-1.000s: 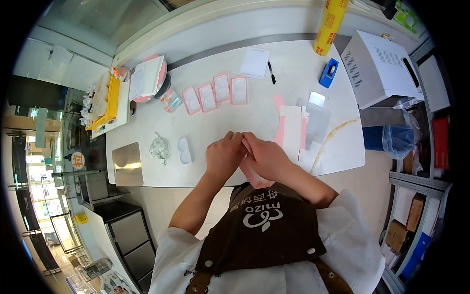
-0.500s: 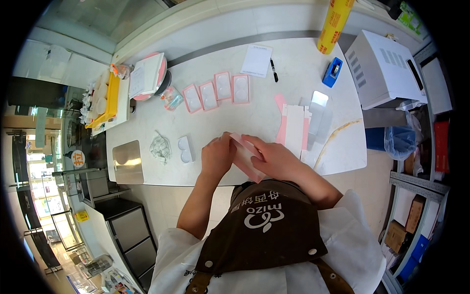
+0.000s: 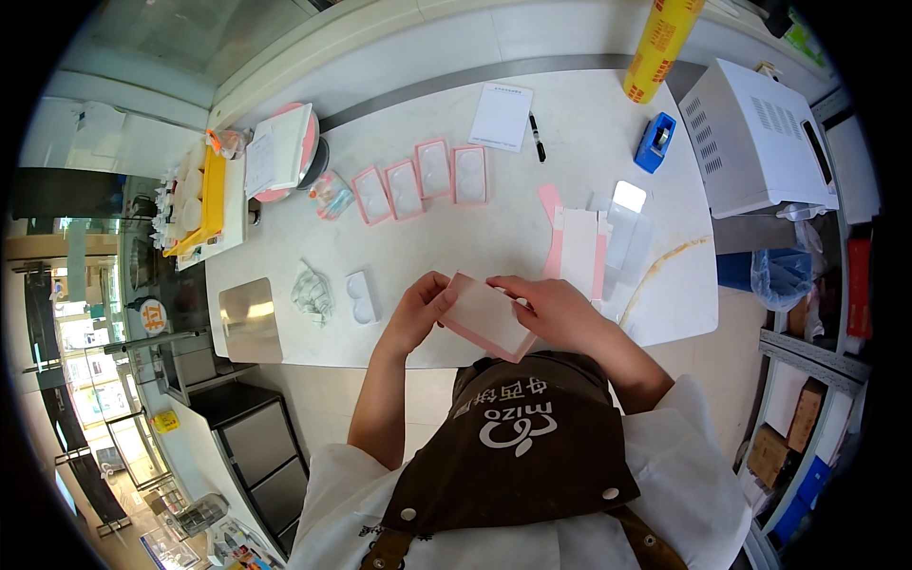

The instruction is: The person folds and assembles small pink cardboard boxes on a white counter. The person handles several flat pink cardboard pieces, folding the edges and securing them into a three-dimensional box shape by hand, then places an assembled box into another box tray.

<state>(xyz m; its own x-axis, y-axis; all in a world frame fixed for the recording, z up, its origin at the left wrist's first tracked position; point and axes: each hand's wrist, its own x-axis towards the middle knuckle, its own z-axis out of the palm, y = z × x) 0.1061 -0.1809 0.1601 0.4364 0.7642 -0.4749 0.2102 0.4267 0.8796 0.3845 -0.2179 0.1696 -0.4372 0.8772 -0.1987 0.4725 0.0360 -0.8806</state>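
Between my hands, above the table's near edge, is a small pink box [image 3: 489, 318] with a pale inside, held at a tilt. My left hand [image 3: 420, 309] grips its left corner, thumb over the edge. My right hand [image 3: 551, 309] has its fingers closed on the far right edge. On the table to the left lies a white two-hollow insert tray [image 3: 361, 297]. Right of my hands are flat pink and white box blanks [image 3: 579, 249] and clear plastic sleeves [image 3: 624, 228]. Several pink boxes with two-hollow inserts, one being this box [image 3: 468, 175], stand farther back.
A crumpled clear plastic bag [image 3: 311, 293] and a metal plate [image 3: 251, 320] lie at the left. A notepad [image 3: 501, 117], black pen [image 3: 538, 138], blue tape dispenser [image 3: 655, 142] and yellow film roll [image 3: 662, 50] are at the back. A white appliance [image 3: 755, 133] stands right.
The pink box has turned and opened out, so its pale inside now faces up. My left hand has shifted slightly down, and my right hand has moved a little right along the edge.
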